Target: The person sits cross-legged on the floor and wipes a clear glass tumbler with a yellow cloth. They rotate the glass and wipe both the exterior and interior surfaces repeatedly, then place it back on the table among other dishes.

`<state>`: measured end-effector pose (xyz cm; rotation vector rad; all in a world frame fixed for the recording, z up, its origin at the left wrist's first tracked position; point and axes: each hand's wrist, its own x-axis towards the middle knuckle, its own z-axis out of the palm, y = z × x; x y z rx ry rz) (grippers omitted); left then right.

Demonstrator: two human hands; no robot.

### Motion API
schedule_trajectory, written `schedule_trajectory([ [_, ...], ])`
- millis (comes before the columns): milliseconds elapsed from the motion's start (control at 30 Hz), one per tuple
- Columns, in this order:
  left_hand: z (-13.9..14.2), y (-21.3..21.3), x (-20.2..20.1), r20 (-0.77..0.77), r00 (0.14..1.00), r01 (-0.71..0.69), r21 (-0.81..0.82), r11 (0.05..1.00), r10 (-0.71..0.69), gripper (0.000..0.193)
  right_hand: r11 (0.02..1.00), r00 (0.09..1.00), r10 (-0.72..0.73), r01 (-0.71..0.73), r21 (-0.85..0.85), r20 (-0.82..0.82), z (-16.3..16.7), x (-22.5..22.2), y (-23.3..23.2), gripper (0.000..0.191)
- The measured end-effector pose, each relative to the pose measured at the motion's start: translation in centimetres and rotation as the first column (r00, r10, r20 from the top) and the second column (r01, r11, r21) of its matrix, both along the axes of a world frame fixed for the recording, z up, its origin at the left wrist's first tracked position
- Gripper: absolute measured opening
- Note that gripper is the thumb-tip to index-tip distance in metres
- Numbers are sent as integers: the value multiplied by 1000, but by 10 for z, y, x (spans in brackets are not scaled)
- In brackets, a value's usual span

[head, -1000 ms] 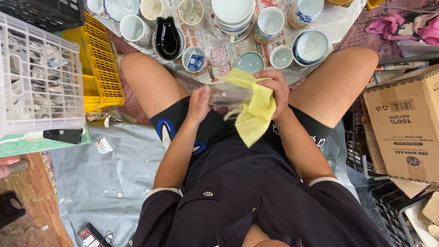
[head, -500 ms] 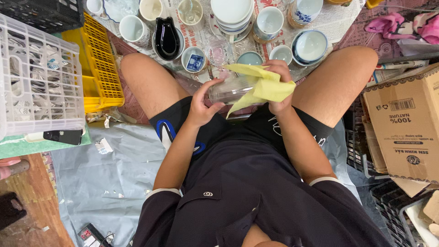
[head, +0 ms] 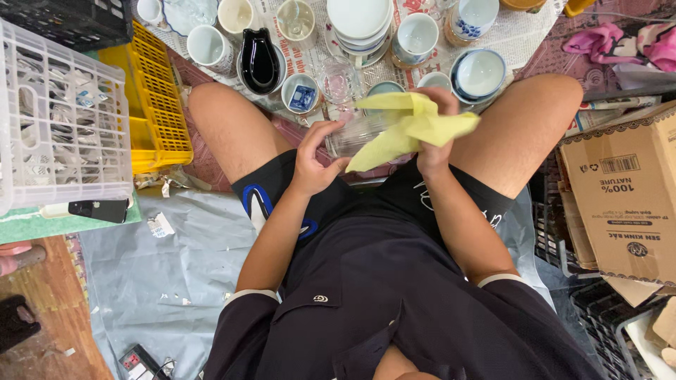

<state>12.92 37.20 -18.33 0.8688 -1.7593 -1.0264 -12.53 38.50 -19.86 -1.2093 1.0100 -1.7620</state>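
My left hand (head: 315,158) grips a clear ribbed drinking glass (head: 355,134) lying on its side between my knees. My right hand (head: 435,134) holds a yellow cloth (head: 412,125) against the glass's far end; the cloth drapes over part of the glass and hides its rim. I sit with legs apart, in black shorts and a black shirt.
Cups, bowls and a stack of white plates (head: 359,21) stand on newspaper ahead of my knees, with a black dish (head: 259,63). A white basket (head: 56,119) and yellow crate (head: 158,105) sit at left, a cardboard box (head: 627,197) at right, a grey sheet (head: 183,267) underneath.
Both hands lifted the glass forward and up, away from my lap. The yellow cloth went from hanging below the glass to bunched over its far end.
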Motion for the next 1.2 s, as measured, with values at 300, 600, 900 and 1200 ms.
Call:
schedule_trajectory([
  [300,-13,-1,1,-392,916,90,412,907,87,56,972,862,-202,236,16,-465,-14,9,10,78],
  [600,-35,-6,6,-480,852,13,420,907,210,48,964,739,-52,-139,-227,-671,19,9,11,71],
  [900,-38,-1,9,-399,885,-75,388,918,241,45,931,739,255,-363,-50,-624,3,11,13,17],
  [1200,-12,2,7,-309,944,-14,318,948,117,53,913,906,340,-254,319,-253,-25,-3,15,19],
])
